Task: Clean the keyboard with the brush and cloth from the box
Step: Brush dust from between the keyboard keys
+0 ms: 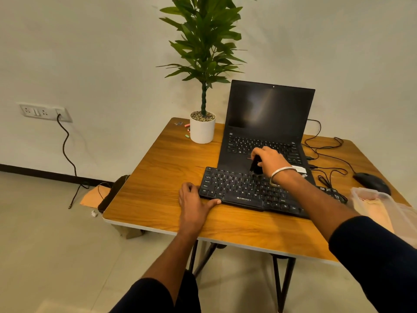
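Head view gives me the whole bench (pixel 158 177) from above, with the black keyboard (pixel 239 190) lying near its front edge, just in front of the open laptop (pixel 268 123). My right hand (pixel 269 160) is curled round the small dark brush (pixel 255 167), bristles down on the upper key rows about the middle of the board. My left hand (pixel 194 201) lies with its fingers relaxed, pressing against the keyboard's left end, the thumb stretched along its front edge; it grips nothing. The box (pixel 381 206), clear plastic, sits at the right of the bench with what looks like the pale cloth (pixel 370 211) inside it, so I judge the wiping step is not yet begun. To brush well I would hold the board braced on the left, draw the bristles along each row rather than across it, work from the far rows toward me so the grit comes off the front edge, and keep the pressure light so no keys catch. The keyboard's long axis runs left to right across the bench, skewed so that its right end sits nearer to me than its left; its key legends face me. The brush stands nearly upright, tipped a little, its handle hidden in my palm, so its length I cannot tell. A mouse (pixel 372 182) and its tangled cable (pixel 327 177) lie close to the keyboard's right end, and I would keep my forearm clear of them.
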